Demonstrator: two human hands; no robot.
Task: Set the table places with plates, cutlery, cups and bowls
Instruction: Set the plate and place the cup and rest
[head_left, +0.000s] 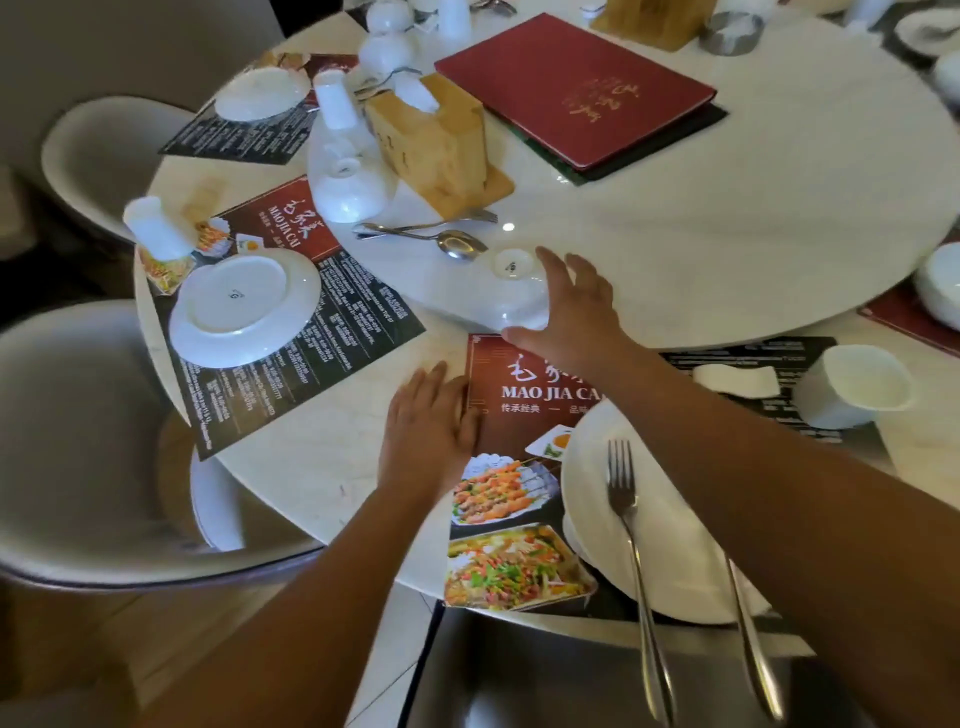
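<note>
My right hand (569, 306) grips an upside-down white bowl (511, 288) at the near edge of the round turntable (727, 208). My left hand (428, 421) rests flat on the left edge of the near placemat (511, 415). On that placemat lies a white plate (597, 499) carrying a fork (631, 545) and a second utensil partly hidden by my right arm. A white cup (857, 387) and a small white rest (735, 376) stand at the placemat's far right. A spoon (441, 241) and another fork (431, 223) lie on the turntable just beyond the bowl.
To the left, another placemat holds an upside-down plate (241, 309) and an overturned cup (156, 226). On the turntable stand a wooden tissue box (436, 140), a red menu (576, 85), more upturned bowls and cups. Grey chairs (78, 441) ring the table.
</note>
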